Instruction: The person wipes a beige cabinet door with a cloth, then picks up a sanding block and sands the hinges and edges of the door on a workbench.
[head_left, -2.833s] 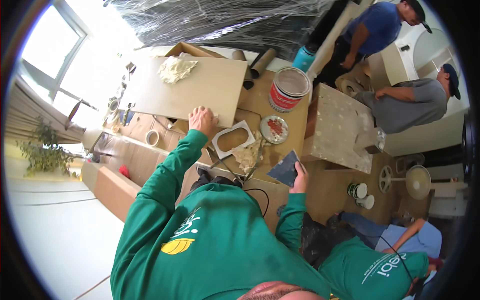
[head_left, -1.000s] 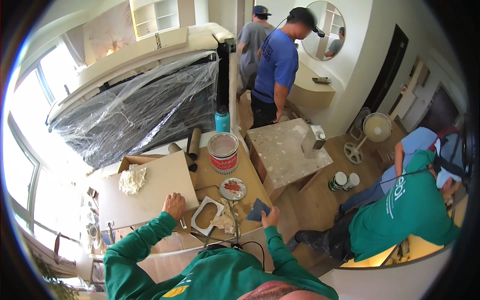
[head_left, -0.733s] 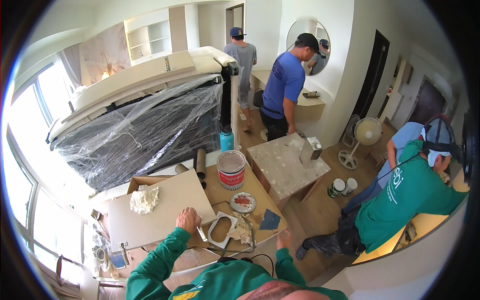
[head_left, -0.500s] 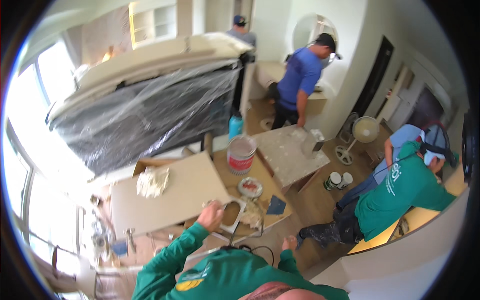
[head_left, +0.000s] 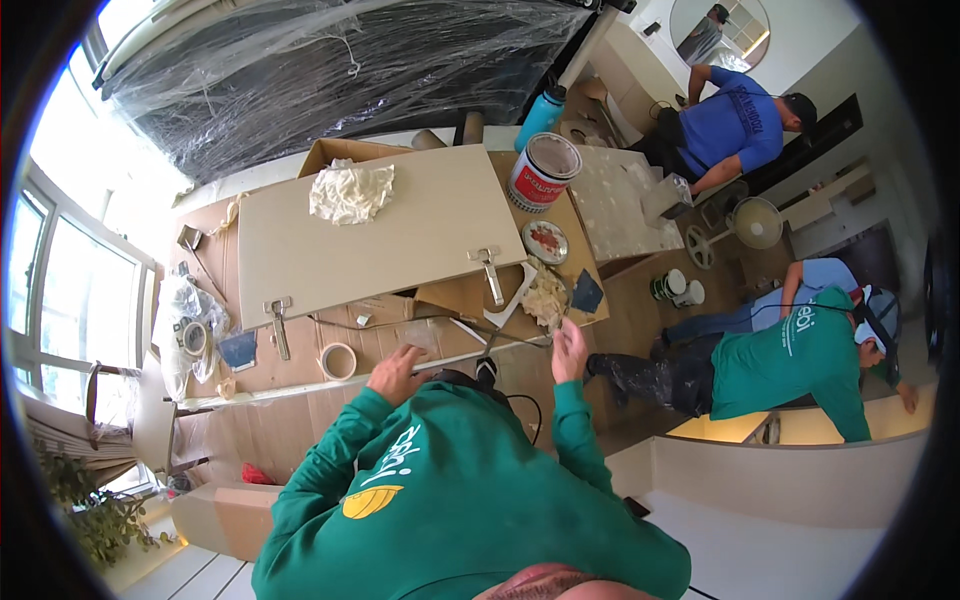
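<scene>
My left hand (head_left: 398, 374) is at the near edge of the table, its fingers stretched forward and holding nothing visible. Beside a crumpled cream rag (head_left: 543, 298), my right hand (head_left: 569, 352) has its fingers loosely extended. A thin dark cable (head_left: 450, 329) runs along the table toward the right hand; I cannot tell whether they touch. Beyond my hands lies a beige panel (head_left: 420, 215) with a metal hinge (head_left: 487, 268) near its right corner and another hinge (head_left: 279, 322) at its left corner. A crumpled off-white cloth (head_left: 351, 191) rests on the panel.
A paint can (head_left: 543, 175), a round lid (head_left: 545, 242) and a blue bottle (head_left: 541, 117) stand at the right end. A tape roll (head_left: 339, 362) lies near the front edge. One person (head_left: 735, 115) works at the back right; a person in green (head_left: 780, 355) leans at right.
My view has tilted down toward the table. My left hand has moved from the panel's right hinge back to the table's near edge. My right hand has moved closer to the rag.
</scene>
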